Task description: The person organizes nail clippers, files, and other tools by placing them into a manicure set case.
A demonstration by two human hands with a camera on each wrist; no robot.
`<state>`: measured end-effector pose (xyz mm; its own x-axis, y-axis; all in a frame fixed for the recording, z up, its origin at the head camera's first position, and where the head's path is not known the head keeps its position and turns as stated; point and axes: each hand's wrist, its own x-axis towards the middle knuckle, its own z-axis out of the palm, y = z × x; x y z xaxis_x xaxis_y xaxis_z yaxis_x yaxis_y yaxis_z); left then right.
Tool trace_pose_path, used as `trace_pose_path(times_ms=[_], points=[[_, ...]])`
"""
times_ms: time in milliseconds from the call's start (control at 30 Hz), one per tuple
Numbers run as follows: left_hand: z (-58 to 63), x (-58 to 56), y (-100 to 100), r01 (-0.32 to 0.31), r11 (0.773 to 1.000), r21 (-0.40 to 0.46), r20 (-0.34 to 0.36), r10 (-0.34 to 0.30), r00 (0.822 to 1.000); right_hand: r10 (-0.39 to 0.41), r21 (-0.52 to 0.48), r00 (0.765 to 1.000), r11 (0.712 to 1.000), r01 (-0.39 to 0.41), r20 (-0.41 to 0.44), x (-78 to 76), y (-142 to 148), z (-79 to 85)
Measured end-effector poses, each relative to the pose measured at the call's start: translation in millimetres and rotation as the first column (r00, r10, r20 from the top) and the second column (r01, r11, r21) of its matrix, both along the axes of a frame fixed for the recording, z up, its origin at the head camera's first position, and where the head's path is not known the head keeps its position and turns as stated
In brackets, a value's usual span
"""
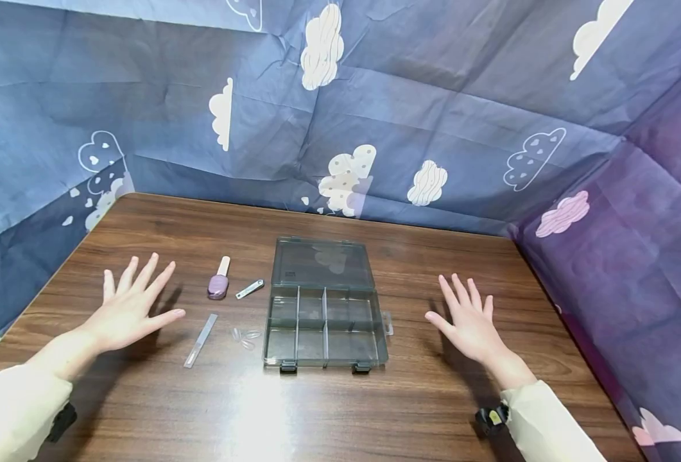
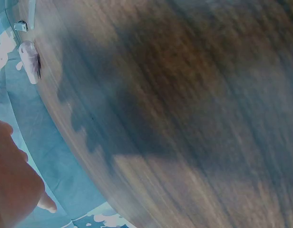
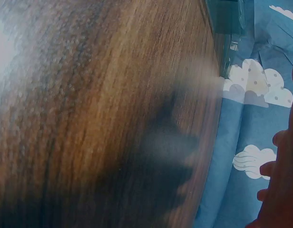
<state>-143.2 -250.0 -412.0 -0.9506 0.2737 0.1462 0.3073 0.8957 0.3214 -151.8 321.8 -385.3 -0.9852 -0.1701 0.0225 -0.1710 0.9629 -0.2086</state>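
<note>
My left hand (image 1: 126, 314) hovers over the left side of the table with its fingers spread, holding nothing. Closest to it are a nail file (image 1: 201, 341) and a purple nail polish bottle (image 1: 218, 286) with a white cap. A nail clipper (image 1: 250, 289) lies right of the bottle, and several clear nail tips (image 1: 246, 338) lie below the clipper. In the middle, a translucent grey compartment box (image 1: 352, 346) lies with its lid (image 1: 324, 263) folded back and no items in its compartments. To the box's right, my right hand (image 1: 470, 324) is also spread and holds nothing.
The brown wooden table (image 1: 409, 410) reaches back to a blue cloud-print cloth (image 1: 259, 122). A purple stretch of cloth (image 1: 623, 256) hangs along the right edge. The box's latches (image 1: 288, 366) face the table's front, and a clear tab (image 1: 387, 323) sticks out at its right.
</note>
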Motion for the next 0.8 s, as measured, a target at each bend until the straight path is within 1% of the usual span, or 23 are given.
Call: trace_pose_path(times_ms=[167, 333, 433, 500, 567, 633, 700, 733, 800], points=[[2.9, -2.1, 2.2, -0.002, 1.000, 0.013, 0.025, 0.002, 1.000, 0.003, -0.051, 1.000, 0.999, -0.004, -0.004, 0.7, 0.9, -0.8], [6.6, -6.8, 7.0, 0.002, 1.000, 0.022, 0.046, -0.003, 0.999, 0.011, -0.134, 1.000, 0.991, -0.014, -0.023, 1.2, 1.5, -0.9], [9.8, -11.4, 10.8, 0.000, 1.000, 0.027, 0.071, -0.002, 0.997, 0.002, -0.222, 1.000, 0.975, -0.002, 0.000, 0.5, 1.7, 0.3], [12.1, -15.1, 13.4, -0.006, 0.999, 0.033, 0.087, 0.003, 0.996, -0.002, -0.304, 1.000, 0.953, 0.011, 0.031, -0.7, 1.3, 1.0], [14.3, -18.7, 16.0, -0.018, 0.999, 0.043, 0.102, 0.013, 0.995, -0.006, -0.387, 0.997, 0.921, 0.037, 0.082, -1.8, 0.2, 1.7], [16.3, -22.3, 18.9, -0.030, 0.998, 0.060, 0.122, 0.023, 0.992, -0.003, -0.486, 0.989, 0.871, 0.076, 0.150, -2.5, -1.5, 2.5], [18.0, -25.6, 21.8, -0.043, 0.996, 0.083, 0.143, 0.031, 0.989, -0.001, -0.578, 0.973, 0.804, 0.139, 0.233, -2.5, -3.7, 3.2], [18.8, -27.3, 23.3, -0.050, 0.994, 0.098, 0.155, 0.034, 0.987, 0.005, -0.622, 0.962, 0.763, 0.174, 0.274, -2.2, -5.0, 3.4], [20.2, -30.3, 26.1, -0.061, 0.988, 0.140, 0.178, 0.036, 0.983, 0.030, -0.708, 0.938, 0.665, 0.239, 0.345, -1.1, -8.0, 3.6]])
